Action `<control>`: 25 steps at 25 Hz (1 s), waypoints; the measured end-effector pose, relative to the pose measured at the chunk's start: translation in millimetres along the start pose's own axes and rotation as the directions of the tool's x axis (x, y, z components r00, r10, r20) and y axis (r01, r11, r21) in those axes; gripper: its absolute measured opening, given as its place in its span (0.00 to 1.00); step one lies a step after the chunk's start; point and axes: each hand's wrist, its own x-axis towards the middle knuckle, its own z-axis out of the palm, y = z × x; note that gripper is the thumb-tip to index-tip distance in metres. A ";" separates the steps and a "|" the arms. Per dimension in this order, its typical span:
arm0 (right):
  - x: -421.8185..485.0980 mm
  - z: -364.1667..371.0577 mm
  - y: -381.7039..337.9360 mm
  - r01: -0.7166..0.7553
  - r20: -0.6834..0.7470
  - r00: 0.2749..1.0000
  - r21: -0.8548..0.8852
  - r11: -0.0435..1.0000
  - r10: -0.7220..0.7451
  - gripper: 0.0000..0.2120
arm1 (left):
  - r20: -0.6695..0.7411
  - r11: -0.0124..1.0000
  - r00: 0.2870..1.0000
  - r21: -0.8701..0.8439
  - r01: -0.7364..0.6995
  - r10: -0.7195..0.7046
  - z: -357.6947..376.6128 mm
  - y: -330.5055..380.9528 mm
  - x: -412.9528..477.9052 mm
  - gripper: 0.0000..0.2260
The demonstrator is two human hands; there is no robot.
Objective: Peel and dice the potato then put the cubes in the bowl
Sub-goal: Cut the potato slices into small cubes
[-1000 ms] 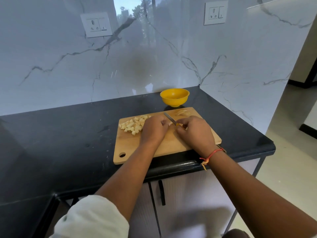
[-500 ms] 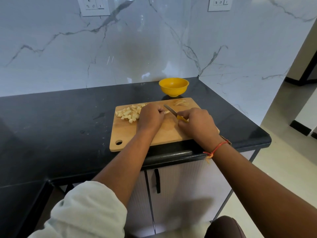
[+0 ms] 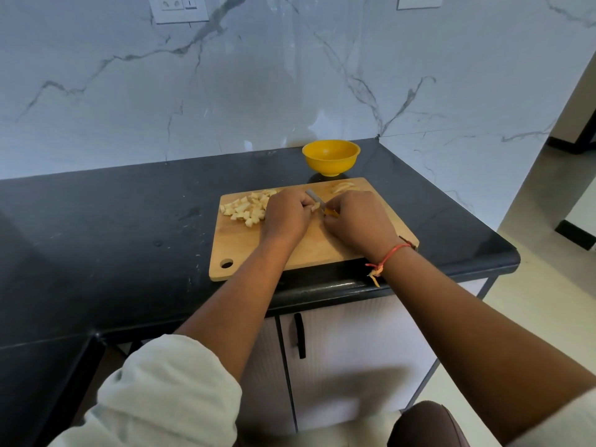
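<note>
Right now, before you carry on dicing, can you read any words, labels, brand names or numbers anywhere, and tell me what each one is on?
None: no readable text anywhere in this view.
White wall socket plate, upper left: only socket holes and a switch mark, no lettering legible.
Second white wall plate, upper right: cut off by the frame, nothing readable.
Yellow plastic bowl, wooden cutting board, yellow-handled knife: no print visible.

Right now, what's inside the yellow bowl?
The yellow bowl looks empty: only bare inner wall shows, though its near rim hides the very bottom. The diced cubes lie on the cutting board.
</note>
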 end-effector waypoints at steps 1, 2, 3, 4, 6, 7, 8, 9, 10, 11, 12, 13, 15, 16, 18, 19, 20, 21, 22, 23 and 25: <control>0.1 0.0 -1.1 0.001 0.009 1.000 -0.009 1.000 -0.001 0.13 | -0.002 1.000 1.000 -0.001 0.005 -0.005 -0.1 1.0 -0.2 0.06; 0.0 -0.5 -2.1 0.004 0.012 1.000 -0.021 1.000 -0.003 0.13 | -0.005 1.000 1.000 -0.002 0.012 -0.012 -0.4 1.7 -0.3 0.06; -1.4 -1.7 -2.0 0.007 0.015 1.000 -0.040 0.999 -0.006 0.13 | -0.009 1.000 1.000 0.000 0.020 -0.020 -0.4 2.3 -0.4 0.07; -3.2 -4.4 -1.5 0.010 0.021 1.000 -0.061 0.998 -0.009 0.13 | -0.012 1.000 1.000 0.001 0.028 -0.028 -0.6 3.4 -0.6 0.07; -7.9 -12.8 1.1 0.008 0.072 0.997 -0.105 0.994 0.000 0.12 | -0.021 0.999 0.999 0.001 0.044 -0.044 -1.3 5.6 -1.1 0.07; -10.9 -17.7 2.9 0.003 0.104 0.994 -0.118 0.993 0.009 0.12 | -0.029 0.999 0.998 0.004 0.052 -0.052 -1.8 5.9 -1.1 0.06; -14.8 -22.5 4.9 0.002 0.115 0.993 -0.117 0.993 0.012 0.13 | -0.039 0.998 0.997 0.009 0.064 -0.063 -2.2 6.0 -1.1 0.06; -19.0 -26.3 6.8 0.003 0.091 0.996 -0.106 0.994 0.006 0.14 | -0.049 0.997 0.996 0.012 0.076 -0.075 -2.1 6.1 -1.0 0.06; -23.0 -28.7 8.2 0.005 0.039 0.999 -0.089 0.996 -0.002 0.15 | -0.058 0.996 0.995 0.008 0.084 -0.083 -2.1 5.9 -1.0 0.06; -26.2 -29.6 8.4 0.005 -0.014 1.000 -0.072 0.997 -0.006 0.16 | -0.063 0.996 0.994 0.001 0.090 -0.090 -1.8 5.7 -1.2 0.06; -28.1 -29.6 7.6 0.009 -0.046 0.999 -0.056 0.998 -0.011 0.16 | -0.067 0.996 0.994 -0.004 0.092 -0.092 -1.5 5.6 -1.2 0.06; -28.6 -27.9 6.6 0.014 -0.052 0.999 -0.042 0.999 -0.016 0.16 | -0.069 0.996 0.993 -0.006 0.092 -0.092 -1.2 5.5 -1.3 0.06; -26.6 -23.3 2.4 0.014 -0.025 1.000 -0.017 1.000 -0.015 0.16 | -0.065 0.996 0.994 0.002 0.090 -0.090 -0.6 5.6 -1.1 0.06; -25.0 -21.4 0.6 0.011 -0.005 1.000 -0.007 1.000 -0.011 0.16 | -0.059 0.996 0.994 0.013 0.091 -0.090 -0.3 5.5 -0.6 0.07; -21.4 -17.0 -1.2 0.008 0.035 0.999 0.008 1.000 -0.008 0.16 | -0.046 0.995 0.994 0.025 0.097 -0.096 0.2 5.1 1.1 0.07; -19.0 -14.9 -1.6 0.008 0.050 0.999 0.012 1.000 -0.009 0.15 | -0.038 0.995 0.994 0.028 0.100 -0.099 0.2 4.9 2.0 0.07; -16.0 -13.2 -2.6 0.008 0.054 0.998 0.015 1.000 -0.008 0.14 | -0.032 0.994 0.994 0.029 0.102 -0.101 0.1 4.5 2.7 0.07; -11.6 -11.7 -3.9 0.006 0.053 0.999 0.019 1.000 -0.007 0.14 | -0.030 0.995 0.995 0.026 0.100 -0.099 0.0 3.9 3.3 0.07; -7.1 -10.2 -5.4 0.006 0.050 0.999 0.023 1.000 -0.007 0.13 | -0.032 0.995 0.995 0.017 0.096 -0.096 -0.3 3.2 3.4 0.07; -3.3 -8.3 -6.8 0.007 0.051 0.999 0.025 1.000 -0.009 0.13 | -0.034 0.996 0.995 0.008 0.092 -0.092 -0.8 3.0 3.1 0.07; 1.9 -5.6 -10.1 0.018 0.061 0.998 0.017 1.000 -0.019 0.13 | -0.035 0.996 0.995 -0.006 0.088 -0.088 -0.9 2.9 2.6 0.06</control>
